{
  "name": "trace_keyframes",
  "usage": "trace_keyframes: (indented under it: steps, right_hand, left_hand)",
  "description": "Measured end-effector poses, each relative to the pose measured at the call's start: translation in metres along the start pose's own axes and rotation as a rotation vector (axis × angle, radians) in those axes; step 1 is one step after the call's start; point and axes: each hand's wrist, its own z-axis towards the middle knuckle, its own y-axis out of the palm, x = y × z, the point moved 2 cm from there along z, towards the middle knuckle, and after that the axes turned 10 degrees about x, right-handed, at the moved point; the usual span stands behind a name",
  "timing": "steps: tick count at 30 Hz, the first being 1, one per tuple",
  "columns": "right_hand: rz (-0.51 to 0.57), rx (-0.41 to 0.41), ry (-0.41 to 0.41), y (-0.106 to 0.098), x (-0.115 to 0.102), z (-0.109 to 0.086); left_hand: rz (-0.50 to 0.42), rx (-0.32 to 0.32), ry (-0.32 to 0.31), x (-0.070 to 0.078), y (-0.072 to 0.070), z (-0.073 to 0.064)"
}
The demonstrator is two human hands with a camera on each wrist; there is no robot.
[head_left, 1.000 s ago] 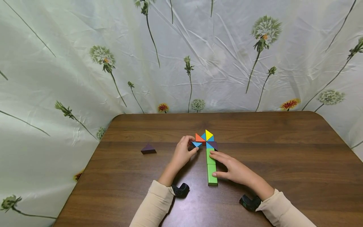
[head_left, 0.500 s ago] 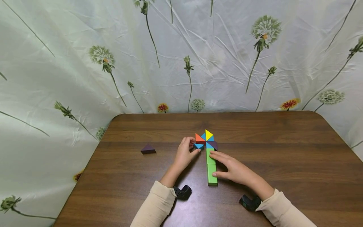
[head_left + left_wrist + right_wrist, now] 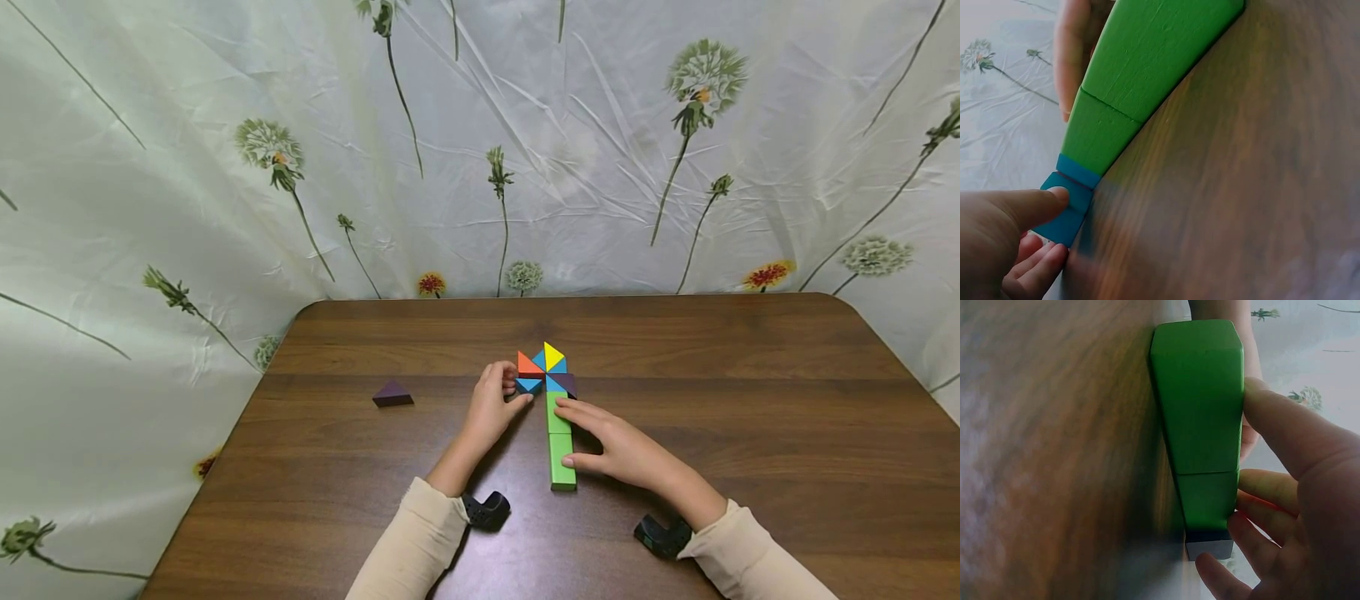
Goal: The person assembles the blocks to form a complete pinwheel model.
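Note:
My left hand [image 3: 491, 410] pinches a blue triangular block [image 3: 528, 386] between thumb and fingers, just below an orange triangular block [image 3: 529, 367]. In the left wrist view its thumb lies on the blue side face. The pinwheel of triangles also has a yellow one [image 3: 552, 356], a dark purple one [image 3: 564, 383] and other blue pieces. Below the wheel, two green rectangular blocks [image 3: 562, 462] stand end to end as a stem. My right hand [image 3: 628, 446] rests on that stem with fingers spread and fairly straight; its fingertips touch the green sides in the right wrist view.
A loose dark purple triangular block [image 3: 393, 394] lies left of the left hand on the brown wooden table [image 3: 750, 400]. Behind the table hangs a pale cloth [image 3: 600, 150] with printed flowers. Both wrists wear black camera mounts.
My left hand has slid the blue triangular block a little to the right, in under the orange one and closer to the wheel's centre. The right hand and the green blocks have stayed put.

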Motion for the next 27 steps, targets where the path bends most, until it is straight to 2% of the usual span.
trace_keyframes:
  steps: [27]
  right_hand:
    - [0.009,-0.006,-0.005,-0.0009,-0.0008,0.0002]
  left_hand:
    - [-0.001,0.037,-0.018,-0.0022,0.0087,0.0044]
